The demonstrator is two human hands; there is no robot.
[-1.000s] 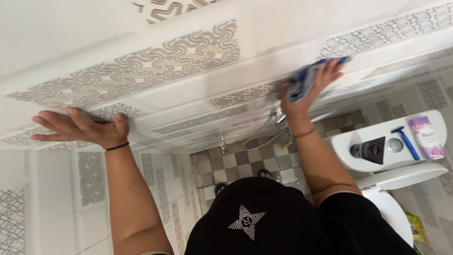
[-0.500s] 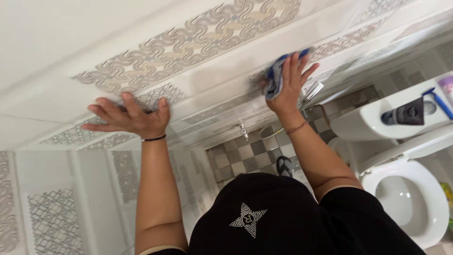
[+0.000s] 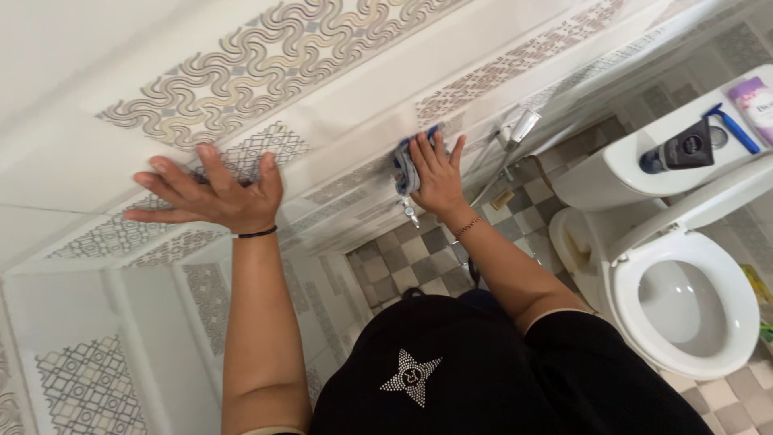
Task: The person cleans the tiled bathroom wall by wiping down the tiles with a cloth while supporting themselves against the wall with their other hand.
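The left hand (image 3: 211, 196) is laid flat against the tiled wall (image 3: 97, 48), its fingers spread wide and gripping nothing; the palm is pressed onto a patterned tile just below the band of wavy ornament (image 3: 266, 60). A thin black band (image 3: 258, 234) is worn at that wrist.

The right hand (image 3: 439, 179) is pressed against the same wall further along, towards the corner where the wall meets the floor. A blue-grey cloth (image 3: 405, 165) is held flat under it: the fingers are extended and slightly fanned over the cloth rather than curled around it, so the cloth is pinned between palm and tile (only its edge beside the thumb side of the hand is seen). A fine bracelet (image 3: 467, 227) is worn at this wrist.

Just beside the right hand, a chrome spray hose with its head (image 3: 522, 127) is mounted on the wall, and a small valve (image 3: 411, 212) is seen just below the cloth.

Near the right edge of the view, a white toilet (image 3: 684, 302) is seen with its seat raised. On the cistern lid (image 3: 624, 165), a dark bottle (image 3: 684, 149), a blue razor (image 3: 733, 129) and a pink pack (image 3: 757, 97) are laid. The floor (image 3: 403, 262) is covered in checked tiles. A black garment with a studded star (image 3: 411, 374) is seen at the bottom edge.
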